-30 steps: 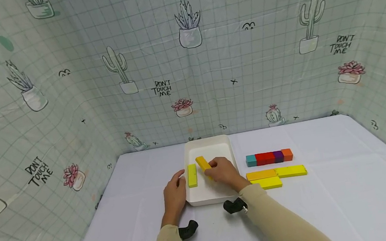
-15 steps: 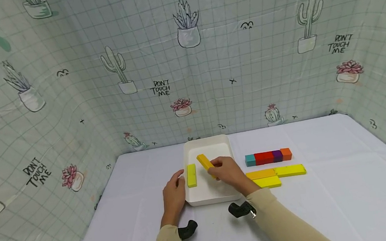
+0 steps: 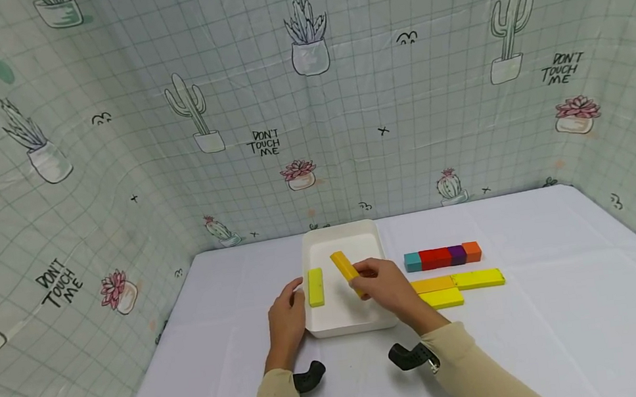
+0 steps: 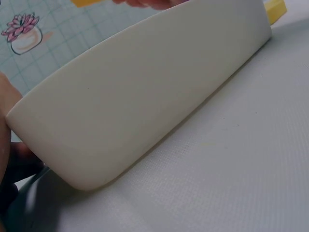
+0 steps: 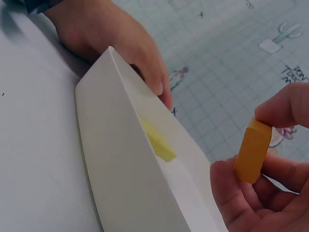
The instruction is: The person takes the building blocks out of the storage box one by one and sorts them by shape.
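My right hand [image 3: 382,285] pinches an orange-yellow rectangular block [image 3: 346,270] between thumb and fingers, tilted above a white tray [image 3: 333,324]. The right wrist view shows the end of that block [image 5: 253,152] among the fingertips. A lime-yellow block [image 3: 316,287] lies lengthwise inside the tray by its left wall. Against the outside of that wall rests my left hand [image 3: 288,321], its fingers loosely extended, with fingertips at the rim in the right wrist view. The left wrist view is mostly filled by the tray wall [image 4: 145,87].
Right of the tray, a row of small cubes [image 3: 435,258] in teal, red, purple and orange stands on the white-covered table [image 3: 560,327]. Nearer lie an orange block [image 3: 432,285] and two yellow blocks [image 3: 479,279], touching. A patterned cloth [image 3: 343,109] hangs behind.
My right hand has drawn a little to the right over the tray, carrying the orange-yellow block with it. The left hand and the block lying in the tray stay in place.
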`<state>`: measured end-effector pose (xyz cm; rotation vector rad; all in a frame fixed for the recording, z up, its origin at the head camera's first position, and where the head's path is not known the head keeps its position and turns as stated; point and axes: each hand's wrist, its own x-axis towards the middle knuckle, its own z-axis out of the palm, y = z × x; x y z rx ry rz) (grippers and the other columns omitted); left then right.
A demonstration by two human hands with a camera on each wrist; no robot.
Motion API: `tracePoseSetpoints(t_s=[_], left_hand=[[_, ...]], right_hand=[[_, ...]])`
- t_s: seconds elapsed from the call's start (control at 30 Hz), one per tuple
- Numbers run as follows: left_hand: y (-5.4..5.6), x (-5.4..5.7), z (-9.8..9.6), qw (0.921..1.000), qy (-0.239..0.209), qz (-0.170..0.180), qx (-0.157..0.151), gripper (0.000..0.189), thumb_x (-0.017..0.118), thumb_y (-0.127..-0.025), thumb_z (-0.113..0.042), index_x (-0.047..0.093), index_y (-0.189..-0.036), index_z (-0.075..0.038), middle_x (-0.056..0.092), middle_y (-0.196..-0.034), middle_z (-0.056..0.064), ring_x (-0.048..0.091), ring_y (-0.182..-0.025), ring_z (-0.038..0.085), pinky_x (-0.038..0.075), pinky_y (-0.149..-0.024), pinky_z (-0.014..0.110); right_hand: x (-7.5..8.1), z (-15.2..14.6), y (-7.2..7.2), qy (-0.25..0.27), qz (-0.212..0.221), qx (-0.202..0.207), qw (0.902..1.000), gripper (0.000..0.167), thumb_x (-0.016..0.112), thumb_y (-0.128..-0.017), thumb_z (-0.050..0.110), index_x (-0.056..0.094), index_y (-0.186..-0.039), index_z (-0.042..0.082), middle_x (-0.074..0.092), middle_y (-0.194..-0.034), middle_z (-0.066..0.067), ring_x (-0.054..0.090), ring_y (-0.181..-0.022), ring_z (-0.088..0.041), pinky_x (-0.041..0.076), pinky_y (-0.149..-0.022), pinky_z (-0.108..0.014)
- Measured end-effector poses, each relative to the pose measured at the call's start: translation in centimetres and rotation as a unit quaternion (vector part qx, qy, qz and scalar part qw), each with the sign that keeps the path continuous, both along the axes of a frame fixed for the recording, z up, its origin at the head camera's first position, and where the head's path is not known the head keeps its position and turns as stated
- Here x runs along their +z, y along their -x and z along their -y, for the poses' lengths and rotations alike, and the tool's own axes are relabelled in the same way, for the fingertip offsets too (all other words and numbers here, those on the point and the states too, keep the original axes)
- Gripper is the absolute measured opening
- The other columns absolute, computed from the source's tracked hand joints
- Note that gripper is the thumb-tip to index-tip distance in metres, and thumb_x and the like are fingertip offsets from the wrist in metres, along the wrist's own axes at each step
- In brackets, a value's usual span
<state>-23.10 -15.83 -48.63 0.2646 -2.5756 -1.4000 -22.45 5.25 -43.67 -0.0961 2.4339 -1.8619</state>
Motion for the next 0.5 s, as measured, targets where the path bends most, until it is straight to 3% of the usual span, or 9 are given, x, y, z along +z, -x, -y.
tracePoseSetpoints(t_s=[0.27, 0.5], left_hand=[[-0.2, 0.1, 0.1, 0.9999, 0.006, -0.008, -0.010, 0.038, 0.049, -0.104, -0.026, 0.062, -0.138, -0.020, 0.066, -0.128, 0.007, 0.058, -0.117, 0.025, 0.044, -0.104, 0.052], [-0.2, 0.1, 0.2, 0.9998, 0.005, -0.012, -0.014, 0.037, 0.049, -0.105, -0.026, 0.062, -0.138, -0.020, 0.067, -0.125, 0.007, 0.058, -0.115, 0.025, 0.045, -0.101, 0.050]], right_hand=[[0.1, -1.3, -1.0, 0.019, 0.010, -0.018, 0.9996, 0.037, 0.068, -0.090, 0.017, 0.065, -0.125, 0.004, 0.065, -0.109, -0.009, 0.061, -0.088, -0.024, 0.057, -0.080, -0.032], [0.2, -2.1, -1.4, 0.015, -0.008, -0.012, 0.9998, 0.041, 0.068, -0.091, 0.017, 0.062, -0.129, 0.002, 0.064, -0.111, -0.010, 0.062, -0.089, -0.024, 0.058, -0.081, -0.032]])
